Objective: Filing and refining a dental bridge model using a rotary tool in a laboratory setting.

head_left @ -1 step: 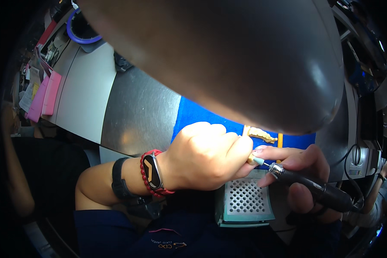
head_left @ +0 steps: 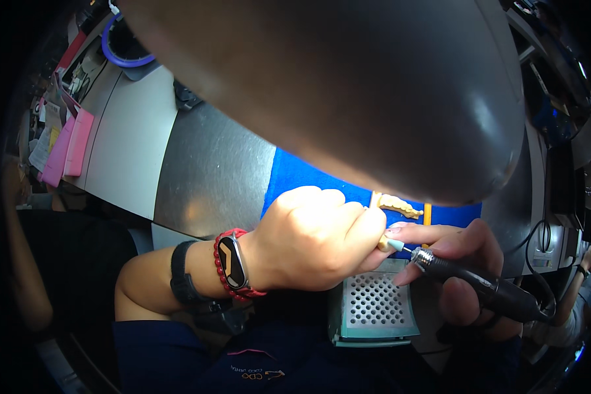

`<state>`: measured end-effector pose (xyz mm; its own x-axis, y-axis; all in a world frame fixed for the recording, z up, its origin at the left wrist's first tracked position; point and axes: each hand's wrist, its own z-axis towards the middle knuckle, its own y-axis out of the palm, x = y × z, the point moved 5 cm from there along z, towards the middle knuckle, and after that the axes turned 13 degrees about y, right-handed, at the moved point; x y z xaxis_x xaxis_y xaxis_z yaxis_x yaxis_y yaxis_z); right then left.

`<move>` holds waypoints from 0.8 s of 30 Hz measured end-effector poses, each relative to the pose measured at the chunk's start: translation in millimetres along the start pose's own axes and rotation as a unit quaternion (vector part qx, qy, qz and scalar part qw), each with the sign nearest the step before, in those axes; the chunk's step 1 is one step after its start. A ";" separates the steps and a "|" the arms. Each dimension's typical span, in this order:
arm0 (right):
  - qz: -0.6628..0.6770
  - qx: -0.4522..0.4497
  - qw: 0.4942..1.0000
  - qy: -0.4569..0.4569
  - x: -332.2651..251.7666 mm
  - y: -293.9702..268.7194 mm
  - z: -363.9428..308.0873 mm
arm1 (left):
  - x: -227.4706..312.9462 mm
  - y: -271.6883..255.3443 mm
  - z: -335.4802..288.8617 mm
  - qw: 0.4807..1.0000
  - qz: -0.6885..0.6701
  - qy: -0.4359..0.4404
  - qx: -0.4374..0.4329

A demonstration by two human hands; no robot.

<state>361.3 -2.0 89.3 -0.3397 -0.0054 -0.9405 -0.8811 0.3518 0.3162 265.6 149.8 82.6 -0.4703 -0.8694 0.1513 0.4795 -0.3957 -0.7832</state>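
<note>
My left hand (head_left: pixel 315 240) is closed, knuckles up, under bright light. Its fingertips pinch a small yellowish piece (head_left: pixel 383 243), probably a bit of dental model; most of it is hidden by the fingers. My right hand (head_left: pixel 474 246) grips a black rotary handpiece (head_left: pixel 482 289) with a metal collar. A pale blue-green conical tip (head_left: pixel 395 245) on its thin shank meets the yellowish piece. The fingers of both hands come close together here. Just beyond them, a cream dental model (head_left: pixel 400 205) with a row of teeth lies on a blue cloth (head_left: pixel 302 176).
A large dark lamp hood (head_left: pixel 348 85) hangs over the bench, hiding much of it. Below my hands sits a pale green box with a perforated white top (head_left: pixel 376 302). An orange stick (head_left: pixel 427 215) lies on the cloth. A pink holder (head_left: pixel 77 141) stands far left; another person's arm (head_left: pixel 588 259) shows right.
</note>
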 end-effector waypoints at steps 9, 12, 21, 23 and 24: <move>-0.012 -0.004 1.000 -0.006 0.3 -2.4 0.3 | 1.1 -1.6 1.8 1.000 0.006 0.014 0.007; -0.017 -0.010 1.000 -0.013 1.6 -2.7 2.1 | 1.2 -1.4 0.7 1.000 0.008 0.012 -0.001; -0.039 -0.003 0.999 -0.030 1.9 -3.0 1.6 | 1.5 -0.2 -0.1 1.000 0.012 0.012 0.000; -0.040 -0.007 0.999 -0.032 2.5 -3.6 2.4 | 1.1 -0.3 0.0 1.000 0.015 0.010 0.001; -0.043 -0.009 0.998 -0.033 2.0 -3.2 1.9 | 1.4 -1.1 0.8 1.000 0.012 0.011 -0.002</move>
<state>364.1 -1.4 86.1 -0.2409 0.0279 -0.9702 -0.9120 0.3354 0.2361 265.0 148.7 84.2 -0.4748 -0.8721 0.1187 0.4887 -0.3734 -0.7885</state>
